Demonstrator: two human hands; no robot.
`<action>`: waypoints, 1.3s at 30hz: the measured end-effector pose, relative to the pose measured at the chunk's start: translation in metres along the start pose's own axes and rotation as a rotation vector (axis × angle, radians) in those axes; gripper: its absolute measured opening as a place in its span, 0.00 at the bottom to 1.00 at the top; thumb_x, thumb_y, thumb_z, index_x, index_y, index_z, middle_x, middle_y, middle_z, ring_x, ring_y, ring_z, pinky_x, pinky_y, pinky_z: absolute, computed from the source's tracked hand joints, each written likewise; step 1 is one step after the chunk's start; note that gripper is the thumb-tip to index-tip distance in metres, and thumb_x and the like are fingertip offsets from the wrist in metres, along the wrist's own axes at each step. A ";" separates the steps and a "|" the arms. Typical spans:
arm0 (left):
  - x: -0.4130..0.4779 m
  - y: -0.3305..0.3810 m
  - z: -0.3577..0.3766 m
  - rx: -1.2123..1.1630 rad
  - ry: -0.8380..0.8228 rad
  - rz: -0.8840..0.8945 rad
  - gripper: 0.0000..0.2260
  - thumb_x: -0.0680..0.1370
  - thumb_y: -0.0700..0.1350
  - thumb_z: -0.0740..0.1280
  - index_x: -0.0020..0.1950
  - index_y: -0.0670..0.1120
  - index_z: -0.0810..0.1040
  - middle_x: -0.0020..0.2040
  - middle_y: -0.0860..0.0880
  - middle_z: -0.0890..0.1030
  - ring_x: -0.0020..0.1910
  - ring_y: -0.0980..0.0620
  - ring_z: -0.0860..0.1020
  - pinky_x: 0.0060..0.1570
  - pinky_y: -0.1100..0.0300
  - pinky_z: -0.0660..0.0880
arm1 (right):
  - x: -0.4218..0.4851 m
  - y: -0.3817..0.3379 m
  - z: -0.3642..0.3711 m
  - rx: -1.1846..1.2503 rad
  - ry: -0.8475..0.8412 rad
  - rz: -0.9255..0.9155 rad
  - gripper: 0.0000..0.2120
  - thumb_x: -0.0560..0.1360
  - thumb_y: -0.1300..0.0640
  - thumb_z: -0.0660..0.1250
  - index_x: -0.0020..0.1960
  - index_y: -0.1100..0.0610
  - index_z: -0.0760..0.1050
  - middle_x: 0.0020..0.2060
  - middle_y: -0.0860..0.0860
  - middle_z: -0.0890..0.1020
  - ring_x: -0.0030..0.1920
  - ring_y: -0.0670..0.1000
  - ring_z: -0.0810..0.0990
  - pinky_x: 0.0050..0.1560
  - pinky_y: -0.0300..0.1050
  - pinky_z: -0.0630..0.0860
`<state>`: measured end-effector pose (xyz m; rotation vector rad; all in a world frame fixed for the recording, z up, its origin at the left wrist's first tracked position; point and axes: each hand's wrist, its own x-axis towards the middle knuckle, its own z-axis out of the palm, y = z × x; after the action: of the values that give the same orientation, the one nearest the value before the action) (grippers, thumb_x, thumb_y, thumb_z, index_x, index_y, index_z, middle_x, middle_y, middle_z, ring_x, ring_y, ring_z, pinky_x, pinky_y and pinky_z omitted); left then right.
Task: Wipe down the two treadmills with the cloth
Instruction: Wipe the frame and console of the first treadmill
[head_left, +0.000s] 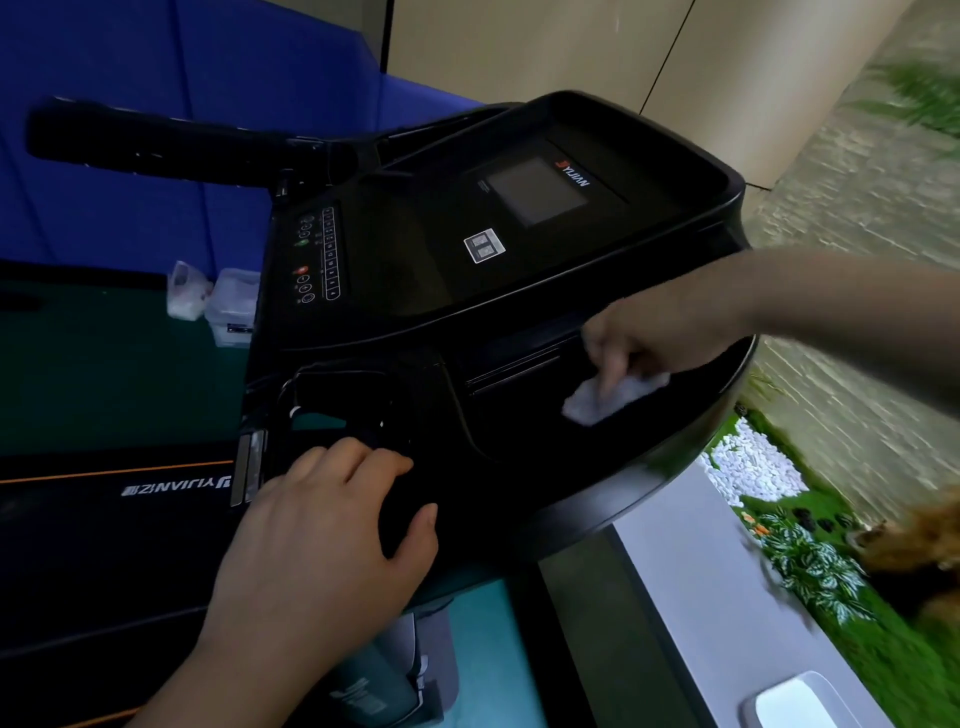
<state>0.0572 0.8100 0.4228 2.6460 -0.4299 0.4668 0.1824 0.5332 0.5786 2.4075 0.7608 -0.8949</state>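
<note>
1. The treadmill console (415, 260) is smooth, glossy black plastic with rounded corners and a raised rim; a dark rectangular screen (535, 191) sits in its sloped face; a padded, tube-shaped handlebar (156, 145) juts out at the upper left.
2. The cloth (587, 405) is white, soft and crumpled; it lies on the curved lower shelf of the console, on its right side.
3. The right hand (639, 332) is on top of the cloth with its fingers bent down onto it; motion blur hides whether they pinch the cloth or only press it, so I cannot tell.
4. The left hand (332, 525) rests on the near left part of the console, fingers loosely spread and thumb out, clasping nothing.
5. White lettering beside the screen reads "YIJIAN", with a red mark next to it; a square white sticker (484, 248) below the screen is too small to read; a strip of buttons (318, 254) runs down the left of the console.
6. A black deck (104, 545) at the left bears the same name upside down, under a thin orange line.
7. On the green floor (104, 364) behind the console stand a thin plastic bag (184, 293) and a clear plastic box (234, 306), just beside each other; a blue padded wall (130, 62) rises behind.
8. To the right lie white pebbles (748, 467) and striped leafy plants (810, 571).
</note>
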 end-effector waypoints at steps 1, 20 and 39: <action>0.000 0.000 0.000 0.002 -0.001 0.000 0.21 0.72 0.62 0.57 0.53 0.52 0.80 0.44 0.56 0.78 0.43 0.52 0.77 0.35 0.56 0.75 | -0.013 0.011 -0.002 -0.045 0.043 0.027 0.16 0.71 0.65 0.68 0.53 0.50 0.84 0.45 0.49 0.76 0.47 0.51 0.77 0.48 0.34 0.72; -0.001 0.002 -0.001 -0.012 -0.018 -0.020 0.21 0.72 0.62 0.57 0.54 0.52 0.79 0.45 0.57 0.78 0.45 0.53 0.77 0.38 0.56 0.75 | -0.027 -0.018 0.005 0.028 0.133 0.106 0.15 0.75 0.59 0.65 0.56 0.43 0.81 0.52 0.47 0.80 0.53 0.51 0.78 0.57 0.49 0.74; -0.026 -0.032 -0.031 -0.117 0.139 -0.174 0.19 0.73 0.58 0.58 0.56 0.52 0.80 0.48 0.55 0.78 0.50 0.50 0.74 0.51 0.50 0.75 | 0.032 -0.128 0.036 0.432 0.624 -0.136 0.12 0.77 0.59 0.63 0.55 0.47 0.81 0.48 0.45 0.70 0.50 0.46 0.73 0.52 0.38 0.69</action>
<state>0.0375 0.8574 0.4287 2.4925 -0.1760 0.5478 0.1054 0.6183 0.5035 3.1071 1.0431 -0.3588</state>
